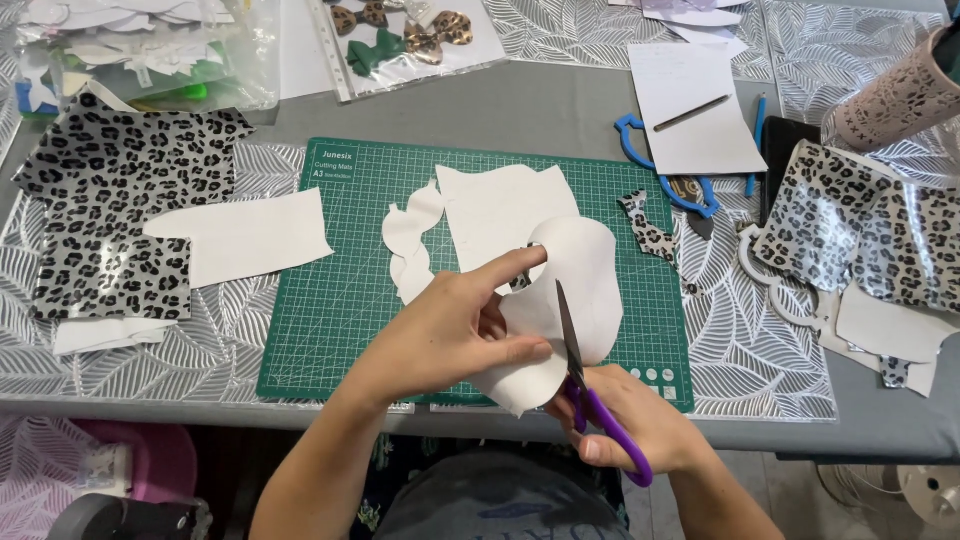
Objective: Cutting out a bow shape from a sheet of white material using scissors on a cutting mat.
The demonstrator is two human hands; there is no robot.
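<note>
A white sheet is held over the near edge of a green mat by the left hand, thumb and fingers pinched on its lower edge with the index finger stretched across its face. The sheet is curved and rounded at the top, and a patch of leopard print shows through a gap by the index finger. Purple scissors are gripped in the right hand — fingers closed through the handles, blades pointing away from the body and set into the sheet from below. How far the blades are parted cannot be told.

Two white offcuts lie on the mat beyond the hands: a wavy strip and, just beside it, a broader piece partly covered by the held sheet. A small leopard scrap rests at the mat's right edge.

To the left of the mat a leopard fabric is spread, with a white panel overlapping its edge. To the right, more leopard pieces are piled near a blue template, a paper with a pencil on it, and — in the far corner — a pale roll.
</note>
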